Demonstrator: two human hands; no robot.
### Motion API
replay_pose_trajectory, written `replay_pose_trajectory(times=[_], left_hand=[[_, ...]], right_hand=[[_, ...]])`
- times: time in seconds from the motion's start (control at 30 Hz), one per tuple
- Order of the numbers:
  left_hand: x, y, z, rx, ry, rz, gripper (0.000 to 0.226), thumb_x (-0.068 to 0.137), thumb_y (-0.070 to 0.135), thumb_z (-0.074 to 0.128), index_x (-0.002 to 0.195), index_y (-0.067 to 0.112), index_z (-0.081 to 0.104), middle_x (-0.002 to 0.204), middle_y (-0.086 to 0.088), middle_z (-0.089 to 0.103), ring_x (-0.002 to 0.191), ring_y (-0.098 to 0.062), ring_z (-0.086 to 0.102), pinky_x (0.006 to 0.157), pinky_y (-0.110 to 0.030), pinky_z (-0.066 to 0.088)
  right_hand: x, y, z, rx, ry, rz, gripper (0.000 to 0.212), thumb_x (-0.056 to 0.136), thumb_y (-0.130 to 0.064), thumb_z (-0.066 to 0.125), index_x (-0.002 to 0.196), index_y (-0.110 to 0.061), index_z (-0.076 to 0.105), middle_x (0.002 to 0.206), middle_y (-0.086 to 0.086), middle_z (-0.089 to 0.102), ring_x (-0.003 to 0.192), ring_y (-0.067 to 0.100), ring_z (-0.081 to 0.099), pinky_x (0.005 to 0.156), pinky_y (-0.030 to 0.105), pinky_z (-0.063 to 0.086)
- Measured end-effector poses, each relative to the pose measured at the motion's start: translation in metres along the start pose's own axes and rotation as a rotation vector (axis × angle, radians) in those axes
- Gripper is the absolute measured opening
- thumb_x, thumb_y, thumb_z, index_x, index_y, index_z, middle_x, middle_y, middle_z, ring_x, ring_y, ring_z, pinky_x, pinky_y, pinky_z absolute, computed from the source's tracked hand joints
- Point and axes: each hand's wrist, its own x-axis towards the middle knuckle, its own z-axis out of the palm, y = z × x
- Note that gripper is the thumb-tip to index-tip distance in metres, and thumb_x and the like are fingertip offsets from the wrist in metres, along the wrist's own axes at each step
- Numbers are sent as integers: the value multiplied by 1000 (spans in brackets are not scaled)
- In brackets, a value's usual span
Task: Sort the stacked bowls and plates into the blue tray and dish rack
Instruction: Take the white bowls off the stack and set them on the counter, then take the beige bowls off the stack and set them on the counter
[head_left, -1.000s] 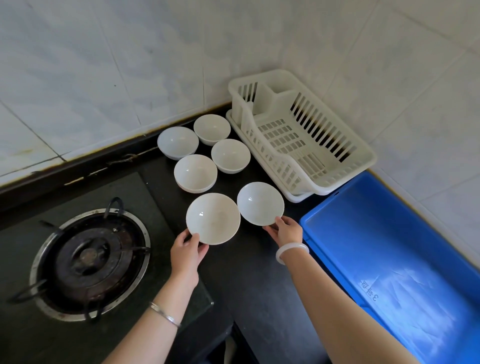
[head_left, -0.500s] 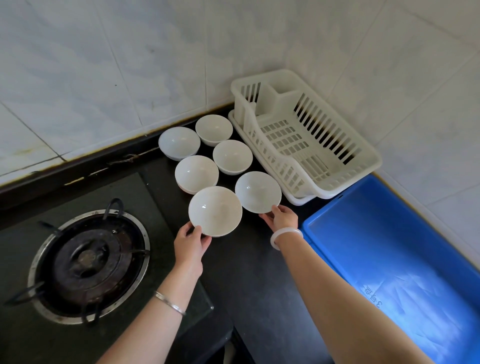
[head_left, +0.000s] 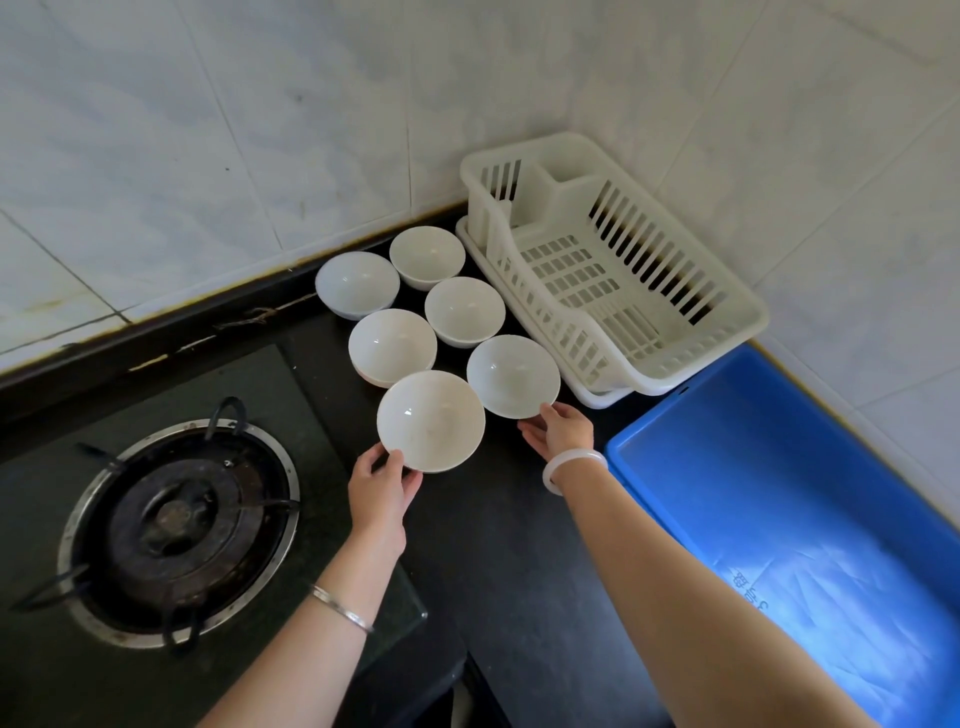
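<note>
1. Your left hand (head_left: 382, 488): thumb over the near rim of the large near bowl (head_left: 431, 420), fingers beneath; closed on it. The bowl looks tilted toward you, possibly just off the counter; contact underneath cannot be told.
2. Your right hand (head_left: 558, 428): fingertips pinching the near rim of the second large bowl (head_left: 513, 375), at 12 o'clock from the hand. Closed on it, a light edge hold.
3. The two held bowls: rims side by side, nearly touching, the left-hand one nearer you.
4. Four smaller bowls (head_left: 465, 310): clustered at 12 o'clock beyond the held pair, upright on the dark counter (head_left: 519, 545), untouched. Whether any is a stack cannot be told.
5. Dish rack (head_left: 613, 270): white, slatted, nothing in it; at 1 o'clock from your right hand, just beside the second large bowl. Its long axis runs from 10 to 4 o'clock.
6. Blue tray (head_left: 779, 493): nothing in it; at 3 to 4 o'clock from your right hand, its near corner just beside your wrist.
7. Deciding relation, as a judgement: both receptacles lie to your right, so the right hand is nearer; the left-hand bowl must cross over at 2 o'clock, past the right arm.
8. Gas burner (head_left: 176, 525): at 8 o'clock, well apart.
</note>
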Motion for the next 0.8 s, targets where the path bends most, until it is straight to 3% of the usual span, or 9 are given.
replay_pose_trajectory(times=[0.17,0.33,0.5,0.67,0.8], left_hand=[[-7,-11,2,120,1,141,41,92,9,53,132,15,47,127,-9,57,105,-19,59,88,-29,49],[-23,-26,3,332,4,255,51,93,20,53,141,23,37,140,0,49,122,-22,53,105,-43,42],[-50,-48,-1,516,-81,253,45,94,17,51,138,14,42,137,-7,52,118,-23,56,103,-41,44],[-96,-78,19,602,-364,215,15,93,7,50,102,11,61,108,-14,64,89,-17,63,83,-27,52],[-147,-104,50,782,-619,237,16,93,9,52,101,5,65,92,-6,66,79,-13,66,73,-18,55]], right_hand=[[-10,0,-7,-72,-93,-13,33,95,-19,49,128,-13,50,111,10,66,81,19,69,60,27,53],[-26,-4,-18,-196,-156,-70,36,96,-24,47,131,-14,48,109,4,62,88,20,66,68,28,53],[-62,-7,-56,-314,-160,-188,29,97,-28,46,121,-17,55,106,3,66,86,17,67,68,25,53],[-115,-4,-129,-453,-72,-349,17,94,-27,48,101,-21,63,88,-3,70,72,11,67,64,22,51],[-155,10,-206,-514,136,-458,16,92,-19,49,85,-25,62,76,-3,69,60,10,63,63,25,52]])
